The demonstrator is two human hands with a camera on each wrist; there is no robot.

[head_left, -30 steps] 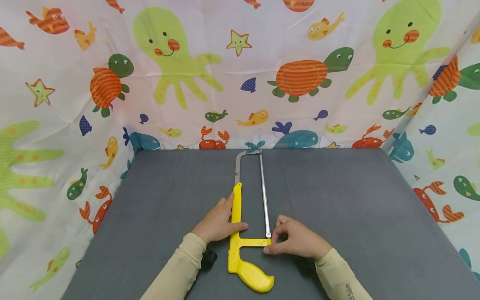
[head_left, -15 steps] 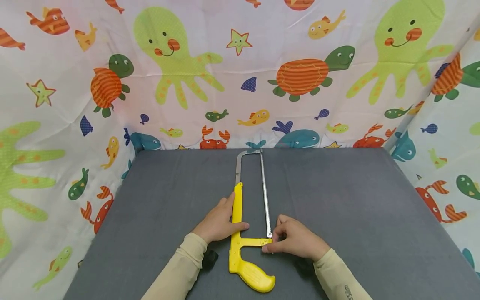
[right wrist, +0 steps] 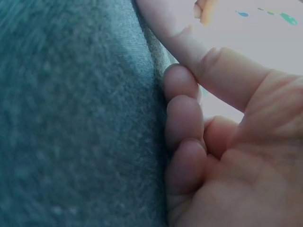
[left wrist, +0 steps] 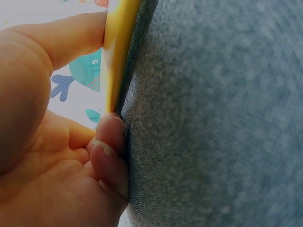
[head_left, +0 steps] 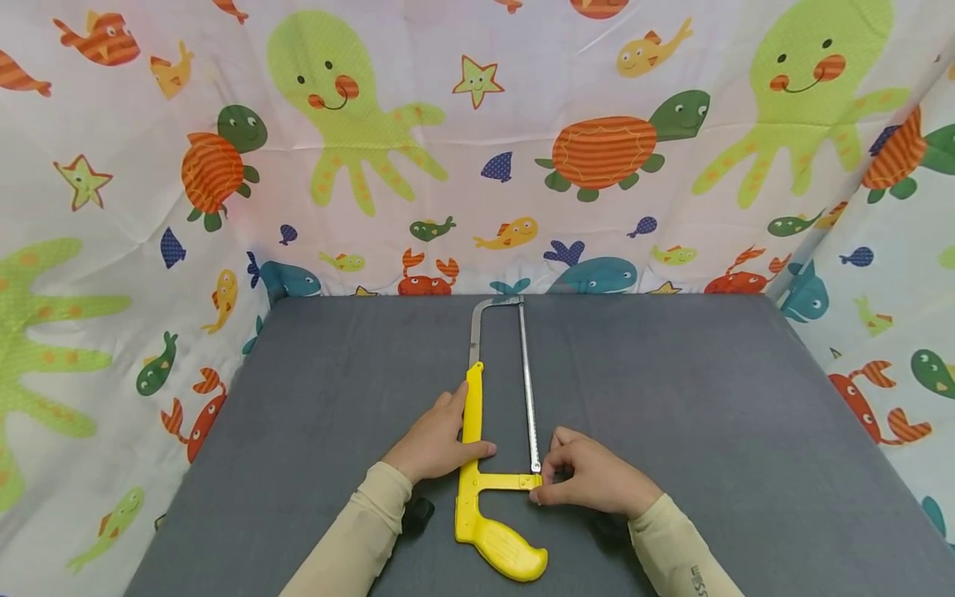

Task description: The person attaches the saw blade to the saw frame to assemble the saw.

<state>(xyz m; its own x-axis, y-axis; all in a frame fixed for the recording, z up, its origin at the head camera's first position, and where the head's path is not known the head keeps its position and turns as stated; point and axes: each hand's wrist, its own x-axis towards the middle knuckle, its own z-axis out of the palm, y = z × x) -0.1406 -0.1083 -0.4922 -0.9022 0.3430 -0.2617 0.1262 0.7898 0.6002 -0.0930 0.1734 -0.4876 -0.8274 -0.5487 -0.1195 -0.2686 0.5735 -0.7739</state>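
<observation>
A hacksaw with a yellow handle and frame [head_left: 470, 489] lies flat on the dark grey table, its handle toward me. My left hand [head_left: 431, 439] holds the yellow upper frame, thumb across it and fingers along its outer left side. The left wrist view shows that thumb [left wrist: 78, 38] against the yellow edge. The silver blade [head_left: 528, 390] runs along the saw's right side, down to the yellow crosspiece [head_left: 507, 482]. At the crosspiece's right end, my right hand [head_left: 593, 477] pinches with curled fingers and thumb. The small part between those fingertips is hidden.
The grey cloth-covered table [head_left: 671, 381] extends around the saw. Behind and at the sides hangs a white curtain [head_left: 418, 83] printed with sea animals. A small black object [head_left: 418, 516] shows beside the left wrist.
The right thumb shifts slightly left, then back right at the crosspiece's end. The left hand and the hacksaw keep their place; the head view drifts very slightly.
</observation>
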